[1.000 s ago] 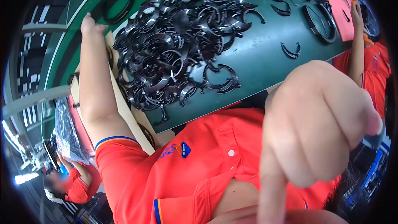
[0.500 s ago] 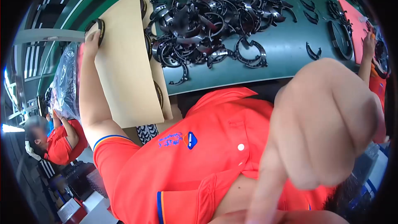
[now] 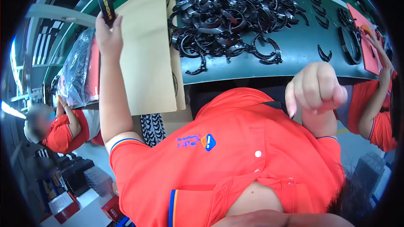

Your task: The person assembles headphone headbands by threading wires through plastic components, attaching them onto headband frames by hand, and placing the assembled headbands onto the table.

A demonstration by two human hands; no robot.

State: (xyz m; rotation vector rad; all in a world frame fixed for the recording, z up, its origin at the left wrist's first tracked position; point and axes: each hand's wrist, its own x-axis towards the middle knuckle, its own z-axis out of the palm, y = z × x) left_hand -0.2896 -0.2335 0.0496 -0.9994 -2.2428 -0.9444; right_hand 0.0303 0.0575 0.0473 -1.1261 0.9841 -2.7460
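Clamped in the left hand, a gold-lettered black band is held beside brown cardboard; the right hand is curled, its grip cannot be told.

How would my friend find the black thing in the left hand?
Find the green table with the big pile of black pieces. Go left, past the brown board, to the left hand. It's the black band held there: unlike the pieces in the pile, it shows gold letters.
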